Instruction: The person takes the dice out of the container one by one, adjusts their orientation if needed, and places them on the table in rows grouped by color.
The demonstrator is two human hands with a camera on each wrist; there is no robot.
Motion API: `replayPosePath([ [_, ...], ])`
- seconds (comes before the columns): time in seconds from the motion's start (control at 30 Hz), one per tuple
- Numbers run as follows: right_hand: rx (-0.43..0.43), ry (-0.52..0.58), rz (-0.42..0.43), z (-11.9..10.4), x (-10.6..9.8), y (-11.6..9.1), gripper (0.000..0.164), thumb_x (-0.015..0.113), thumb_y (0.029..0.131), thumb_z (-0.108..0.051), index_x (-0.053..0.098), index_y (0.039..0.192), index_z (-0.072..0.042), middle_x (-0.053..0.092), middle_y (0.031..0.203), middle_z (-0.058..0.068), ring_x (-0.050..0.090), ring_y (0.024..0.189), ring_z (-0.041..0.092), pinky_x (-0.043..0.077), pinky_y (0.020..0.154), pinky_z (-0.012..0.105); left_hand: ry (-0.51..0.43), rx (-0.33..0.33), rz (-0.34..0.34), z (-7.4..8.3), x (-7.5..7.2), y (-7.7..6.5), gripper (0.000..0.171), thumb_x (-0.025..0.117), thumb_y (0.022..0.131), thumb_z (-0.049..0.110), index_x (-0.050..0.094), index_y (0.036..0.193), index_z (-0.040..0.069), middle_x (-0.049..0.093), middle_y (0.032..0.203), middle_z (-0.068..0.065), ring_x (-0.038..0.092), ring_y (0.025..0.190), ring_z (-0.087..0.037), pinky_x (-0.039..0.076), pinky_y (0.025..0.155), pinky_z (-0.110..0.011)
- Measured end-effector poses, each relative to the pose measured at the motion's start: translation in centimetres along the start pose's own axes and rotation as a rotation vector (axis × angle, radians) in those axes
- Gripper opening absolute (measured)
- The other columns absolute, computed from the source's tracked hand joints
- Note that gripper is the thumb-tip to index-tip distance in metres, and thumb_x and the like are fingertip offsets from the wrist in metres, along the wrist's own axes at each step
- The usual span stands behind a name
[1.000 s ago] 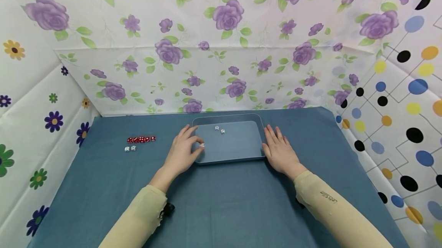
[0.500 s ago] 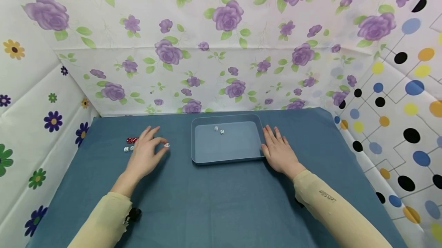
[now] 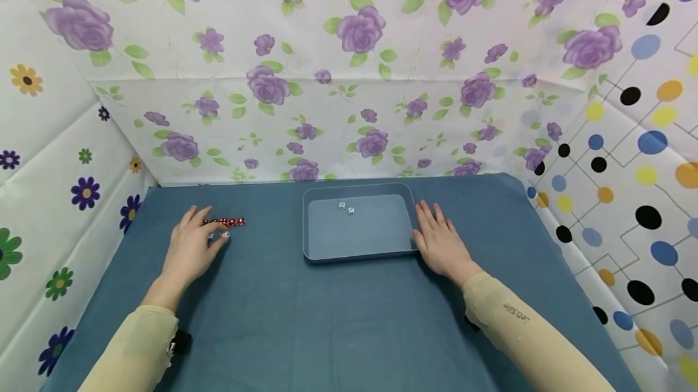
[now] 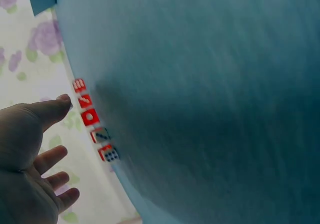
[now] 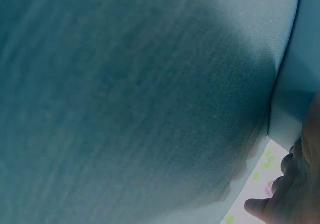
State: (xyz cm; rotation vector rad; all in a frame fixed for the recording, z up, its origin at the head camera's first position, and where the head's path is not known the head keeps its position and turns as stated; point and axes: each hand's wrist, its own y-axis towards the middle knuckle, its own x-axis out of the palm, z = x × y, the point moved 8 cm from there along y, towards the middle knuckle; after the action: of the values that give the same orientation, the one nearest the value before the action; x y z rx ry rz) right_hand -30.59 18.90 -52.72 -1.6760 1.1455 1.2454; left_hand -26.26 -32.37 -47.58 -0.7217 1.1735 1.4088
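Observation:
In the head view my left hand [image 3: 188, 251] is over the left part of the table, pinching a white die [image 3: 226, 234] between thumb and forefinger. Right behind that die runs a row of several red dice [image 3: 231, 222]. Another white die [image 3: 211, 236] peeks out beneath the fingers, partly hidden. The left wrist view shows red dice [image 4: 90, 117] in a line, two white dice [image 4: 111, 155] overlapping the lower ones. My right hand [image 3: 444, 245] lies with straight fingers along the right side of a blue-grey tray [image 3: 360, 237].
Two white dice [image 3: 346, 208] sit inside the tray near its back wall. Blue cloth [image 3: 349, 319] covers the table. Flowered sheets [image 3: 327, 119] hang behind and at the left, and a dotted sheet [image 3: 627, 198] hangs at the right.
My left hand has carried the white die leftward from the tray's left side to beside the red row. My right hand has stayed at the tray.

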Motion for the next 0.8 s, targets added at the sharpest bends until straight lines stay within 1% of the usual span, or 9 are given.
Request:
replayPosePath([
  [0.17,0.003,0.011,0.009,-0.1,0.0,-0.1,0.067,0.035,0.118,-0.037,0.007,0.173,-0.009,0.002,0.18,0.01,-0.002,0.165,0.038,0.011,0.129,0.065,0.033,-0.032,-0.013,-1.4,-0.1,0.2,0.022,0.083,0.093,0.011,0.079,0.112,0.0,0.044,0.155,-0.037,0.028,0.148,-0.062,0.027,0.111,-0.083],
  [0.3,0.008,0.013,0.007,-0.1,0.1,-0.2,0.067,0.034,0.119,-0.038,0.007,0.173,-0.009,0.002,0.18,0.01,-0.003,0.165,0.037,0.011,0.129,0.065,0.05,-0.049,-0.037,-1.9,0.1,0.3,0.022,0.082,0.094,0.011,0.079,0.113,0.001,0.043,0.155,-0.038,0.027,0.149,-0.062,0.026,0.112,-0.082],
  [0.6,0.004,0.026,0.015,-0.3,-0.3,-0.4,0.066,0.035,0.118,-0.037,0.011,0.173,-0.007,0.005,0.18,0.011,0.0,0.164,0.039,0.013,0.128,0.066,0.057,-0.089,-0.065,-2.2,1.0,0.4,0.021,0.081,0.095,0.013,0.079,0.113,0.001,0.043,0.155,-0.039,0.025,0.149,-0.062,0.025,0.112,-0.082],
  [0.8,0.006,0.031,0.017,-0.3,-0.4,-0.3,0.066,0.034,0.119,-0.037,0.011,0.173,-0.008,0.005,0.18,0.011,0.0,0.164,0.039,0.013,0.128,0.067,0.058,-0.101,-0.076,-2.1,1.0,0.5,0.02,0.081,0.095,0.011,0.079,0.113,0.001,0.043,0.154,-0.039,0.025,0.15,-0.062,0.024,0.113,-0.081],
])
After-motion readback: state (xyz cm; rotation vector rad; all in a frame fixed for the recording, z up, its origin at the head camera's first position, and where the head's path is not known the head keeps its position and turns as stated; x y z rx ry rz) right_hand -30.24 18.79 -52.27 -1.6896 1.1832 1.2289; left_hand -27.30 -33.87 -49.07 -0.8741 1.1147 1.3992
